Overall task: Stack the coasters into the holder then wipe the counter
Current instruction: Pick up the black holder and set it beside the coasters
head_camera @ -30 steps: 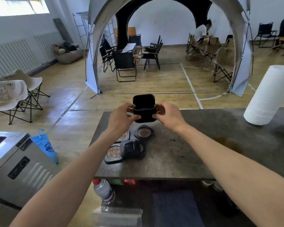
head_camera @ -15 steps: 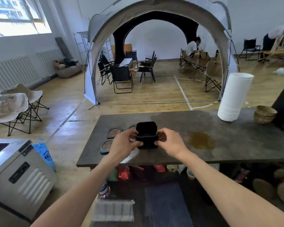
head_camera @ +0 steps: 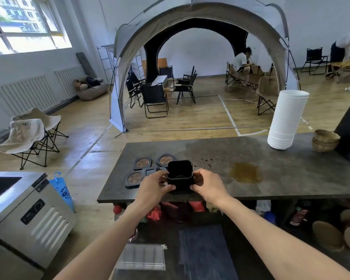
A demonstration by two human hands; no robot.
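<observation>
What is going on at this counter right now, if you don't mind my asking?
A person is holding a black square coaster holder with both hands, the left hand and the right hand on either side, near the front edge of the dark counter. Several coasters lie loose on the counter just left of it, not yet stacked. A brownish spill and some dark crumbs sit to the right, unwiped. A tall stack of white cups stands further right.

Looking like an indoor sports hall serving as a camping-style lounge: court lines point(head_camera: 228, 114) crossing wooden flooring, domed tent point(head_camera: 200, 17) sheltering folding chairs point(head_camera: 156, 98), radiators point(head_camera: 28, 91) lining the wall.
</observation>
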